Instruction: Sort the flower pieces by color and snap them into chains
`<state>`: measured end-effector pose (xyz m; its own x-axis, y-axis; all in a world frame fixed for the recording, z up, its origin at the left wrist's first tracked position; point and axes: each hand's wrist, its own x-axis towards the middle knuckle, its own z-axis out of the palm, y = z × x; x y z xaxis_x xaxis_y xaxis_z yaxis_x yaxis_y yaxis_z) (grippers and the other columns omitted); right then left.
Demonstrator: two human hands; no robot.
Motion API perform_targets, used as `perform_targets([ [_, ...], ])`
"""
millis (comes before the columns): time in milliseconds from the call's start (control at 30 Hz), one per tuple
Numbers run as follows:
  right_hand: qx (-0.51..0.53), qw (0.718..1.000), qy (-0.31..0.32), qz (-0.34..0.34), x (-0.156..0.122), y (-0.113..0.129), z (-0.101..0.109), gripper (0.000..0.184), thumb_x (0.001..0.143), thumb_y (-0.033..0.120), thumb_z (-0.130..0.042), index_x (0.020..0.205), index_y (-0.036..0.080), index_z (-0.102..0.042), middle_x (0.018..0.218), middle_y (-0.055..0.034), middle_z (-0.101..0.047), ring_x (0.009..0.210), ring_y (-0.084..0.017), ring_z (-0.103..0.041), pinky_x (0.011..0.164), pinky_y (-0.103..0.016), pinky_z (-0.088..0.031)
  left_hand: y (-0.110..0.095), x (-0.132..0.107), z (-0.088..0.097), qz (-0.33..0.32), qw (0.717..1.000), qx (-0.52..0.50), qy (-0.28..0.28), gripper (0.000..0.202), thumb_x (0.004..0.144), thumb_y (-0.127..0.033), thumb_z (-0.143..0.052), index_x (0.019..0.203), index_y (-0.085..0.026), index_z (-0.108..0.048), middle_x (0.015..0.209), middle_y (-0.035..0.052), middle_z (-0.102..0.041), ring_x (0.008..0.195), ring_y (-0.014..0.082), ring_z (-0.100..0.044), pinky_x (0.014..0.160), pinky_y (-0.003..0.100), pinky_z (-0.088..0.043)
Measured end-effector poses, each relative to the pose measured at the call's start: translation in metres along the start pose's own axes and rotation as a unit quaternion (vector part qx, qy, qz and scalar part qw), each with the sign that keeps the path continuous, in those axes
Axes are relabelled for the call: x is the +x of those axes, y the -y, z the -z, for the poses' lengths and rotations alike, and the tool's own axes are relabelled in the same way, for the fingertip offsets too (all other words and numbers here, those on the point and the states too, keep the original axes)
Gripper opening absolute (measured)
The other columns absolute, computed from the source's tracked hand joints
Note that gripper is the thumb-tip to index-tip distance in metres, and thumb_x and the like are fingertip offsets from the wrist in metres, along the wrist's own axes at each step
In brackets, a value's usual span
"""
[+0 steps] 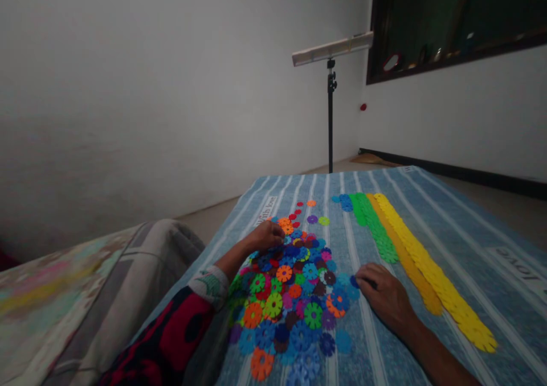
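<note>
A heap of coloured plastic snowflake discs [290, 295] lies on a blue striped cloth [461, 232]. My left hand [265, 235] rests on the far left edge of the heap, fingers curled over orange and red discs; I cannot see whether it grips one. My right hand [382, 295] lies at the heap's right edge, fingers bent and touching a blue disc [354, 282]. To the right run sorted rows: a yellow row [431, 266], an orange row [410, 261], a green row [376, 226] and a short blue row [345, 202].
A few loose red, orange, purple and green discs [314, 218] lie beyond the heap. A folded grey blanket [145, 272] sits at the left. A light bar on a black stand [330, 113] rises behind the cloth near the white wall.
</note>
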<state>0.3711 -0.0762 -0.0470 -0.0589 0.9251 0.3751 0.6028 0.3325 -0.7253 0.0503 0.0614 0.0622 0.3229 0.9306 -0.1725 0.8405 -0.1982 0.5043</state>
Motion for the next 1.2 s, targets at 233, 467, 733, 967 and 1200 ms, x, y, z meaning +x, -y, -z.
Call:
perform_targets([
  [233,0.003,1.0,-0.006,0.0,-0.001,0.002,0.002,0.023,0.087,0.031,-0.052,0.074,0.024,-0.069,0.084,-0.0045,-0.07,0.087,-0.022,-0.063,0.082,-0.036,-0.047,0.002,-0.014,-0.007,0.003,0.999,-0.025,0.043,0.014,0.062,-0.02,-0.064,0.072,-0.015,-0.071,0.062,-0.0037,-0.063,0.064,0.0124,-0.055,0.063,0.022,-0.041],
  [467,-0.002,1.0,-0.012,0.002,-0.001,0.001,0.002,0.024,0.087,0.033,-0.051,0.073,0.024,-0.069,0.083,-0.0045,-0.07,0.086,-0.022,-0.063,0.081,-0.036,-0.048,-0.019,-0.024,-0.027,-0.037,0.996,-0.016,0.083,0.013,0.064,-0.02,-0.069,0.076,-0.017,-0.071,0.064,-0.0056,-0.062,0.064,0.0106,-0.053,0.062,0.02,-0.039],
  [733,-0.013,1.0,-0.006,0.004,0.0,0.002,0.003,0.024,0.087,0.032,-0.051,0.073,0.024,-0.069,0.082,-0.0037,-0.069,0.085,-0.021,-0.063,0.079,-0.034,-0.049,-0.043,-0.029,-0.04,-0.111,0.987,0.058,0.096,0.004,0.068,-0.022,-0.07,0.07,-0.019,-0.069,0.063,-0.0054,-0.06,0.065,0.0118,-0.053,0.061,0.021,-0.036],
  [967,-0.016,1.0,-0.003,0.001,0.0,0.001,0.004,0.024,0.087,0.033,-0.051,0.074,0.024,-0.069,0.082,-0.0035,-0.069,0.086,-0.022,-0.063,0.08,-0.034,-0.048,-0.073,-0.04,-0.055,-0.1,0.975,0.187,0.06,0.023,0.071,-0.034,-0.075,0.058,-0.02,-0.062,0.052,-0.003,-0.05,0.057,0.0134,-0.048,0.055,0.026,-0.029],
  [1200,-0.016,1.0,-0.003,0.002,0.0,-0.001,0.003,0.025,0.088,0.032,-0.051,0.073,0.024,-0.069,0.085,-0.0037,-0.07,0.088,-0.021,-0.064,0.083,-0.035,-0.048,-0.079,-0.041,-0.058,-0.068,0.98,0.181,0.056,0.02,0.07,-0.034,-0.076,0.06,-0.02,-0.065,0.052,-0.0035,-0.051,0.056,0.013,-0.049,0.054,0.026,-0.028],
])
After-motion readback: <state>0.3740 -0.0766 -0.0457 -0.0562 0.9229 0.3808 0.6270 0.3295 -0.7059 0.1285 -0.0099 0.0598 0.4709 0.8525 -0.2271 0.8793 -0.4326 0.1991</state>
